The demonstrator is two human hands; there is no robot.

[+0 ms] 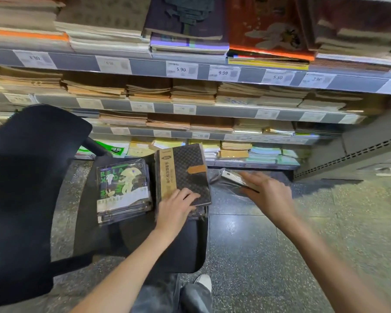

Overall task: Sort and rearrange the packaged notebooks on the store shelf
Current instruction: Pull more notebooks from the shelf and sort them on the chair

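Left hand (178,206) fingers (191,196) rested flat on checkered notebook (185,175); right hand (268,193) pinched wrapped notebook (231,179) beside it. Mid-sorting; likely stacking next.

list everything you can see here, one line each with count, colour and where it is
checkered notebook: top of a stack, dark brown with a tan band and clasp, on the chair seat, right side
illustrated notebooks: one wrapped stack, green, cream and purple cover, on the seat, left of the checkered one
wrapped notebook: one, dark with a pale edge, blurred, in the right hand, off the seat's right edge
chair: one, black, lower left
shelves: several tiers of stacked notebooks, mostly tan and brown, orange and purple on top
price tags: many, white, on the shelf edges
floor: speckled grey-green
shoe: one, pale, bottom centre
left hand: rests on the checkered notebook
right hand: holds the wrapped notebook
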